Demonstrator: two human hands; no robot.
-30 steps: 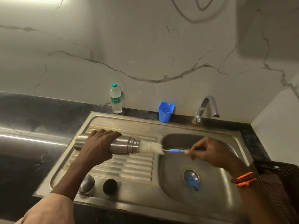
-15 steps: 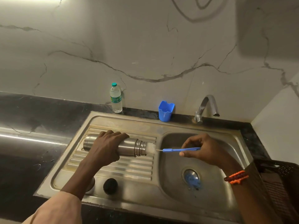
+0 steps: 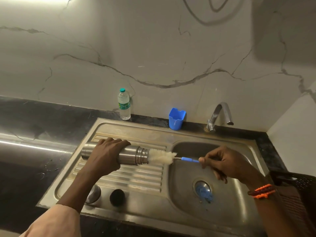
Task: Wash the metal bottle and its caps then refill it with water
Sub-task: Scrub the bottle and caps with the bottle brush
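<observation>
Head view. My left hand [image 3: 106,155] sits left of frame centre, forearm coming up from the lower left, fingers wrapped over the top of the metal bottle [image 3: 131,155]. I hold the bottle lying sideways above the ribbed drainboard [image 3: 136,178], mouth pointing right toward the sink basin [image 3: 184,194]. My right hand [image 3: 222,162] is right of centre over the basin, orange wristband [image 3: 261,191] on the wrist, thumb and fingertips pinching the blue handle of the bottle brush [image 3: 162,157]. The white bristles stick out of the bottle mouth, only the tip hidden inside.

Steel cap [image 3: 94,194] and black cap [image 3: 117,197] sit on the drainboard at lower centre-left, just beside each other. Plastic water bottle [image 3: 124,104], blue cup [image 3: 177,118] and tap [image 3: 220,115] line the back edge.

Versus half a second ago: the bristles were almost fully inside the bottle, now mostly pulled out; my right hand has shifted right. Left-hand grip unchanged.
</observation>
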